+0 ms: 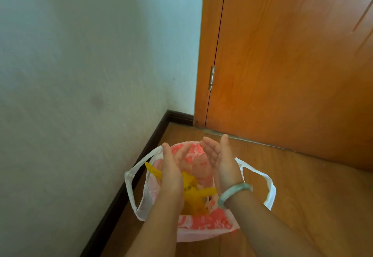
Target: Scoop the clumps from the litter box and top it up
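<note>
Both the left hand (171, 168) & right hand (220, 160) are hovering open, empty, over the bag (201, 224) w/ a yellow scoop-like thing (191, 194) inside; litter box out of view; floppy bag prob. risking a spill.

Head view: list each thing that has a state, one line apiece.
plastic bag: mouth open, standing on the floor
yellow plastic tool: lying inside the bag
left hand: open, empty, above the bag
right hand: open, empty, above the bag
door: shut
bangle: on the right wrist
</note>
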A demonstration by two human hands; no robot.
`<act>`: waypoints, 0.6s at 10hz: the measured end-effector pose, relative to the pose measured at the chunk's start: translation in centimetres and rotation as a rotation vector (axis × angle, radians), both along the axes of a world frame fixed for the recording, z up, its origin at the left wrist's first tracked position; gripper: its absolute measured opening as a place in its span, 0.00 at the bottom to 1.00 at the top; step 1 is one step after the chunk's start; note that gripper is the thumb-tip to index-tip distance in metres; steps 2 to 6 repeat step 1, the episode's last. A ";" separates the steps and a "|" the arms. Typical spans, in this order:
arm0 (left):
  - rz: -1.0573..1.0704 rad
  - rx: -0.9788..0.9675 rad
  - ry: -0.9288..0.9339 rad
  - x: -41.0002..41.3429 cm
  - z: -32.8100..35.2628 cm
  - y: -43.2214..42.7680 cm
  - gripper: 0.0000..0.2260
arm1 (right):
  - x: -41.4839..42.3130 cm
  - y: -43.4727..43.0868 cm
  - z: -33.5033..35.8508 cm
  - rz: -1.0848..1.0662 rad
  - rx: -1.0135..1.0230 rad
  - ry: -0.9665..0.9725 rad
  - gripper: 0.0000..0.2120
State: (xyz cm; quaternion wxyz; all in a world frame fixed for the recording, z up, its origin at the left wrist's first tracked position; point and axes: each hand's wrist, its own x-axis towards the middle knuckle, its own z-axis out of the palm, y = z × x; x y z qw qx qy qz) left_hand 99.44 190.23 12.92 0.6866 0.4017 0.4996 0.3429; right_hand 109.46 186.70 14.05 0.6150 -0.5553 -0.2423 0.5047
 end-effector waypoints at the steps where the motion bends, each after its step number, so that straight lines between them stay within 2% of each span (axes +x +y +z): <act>1: 0.063 0.019 0.036 0.2 0.1 0.3 0.28 | 0.0 -0.1 0.3 -0.038 -0.017 -0.022 0.26; 6: 0.063 0.019 0.036 0.2 0.1 0.3 0.28 | 0.0 -0.1 0.3 -0.038 -0.017 -0.022 0.26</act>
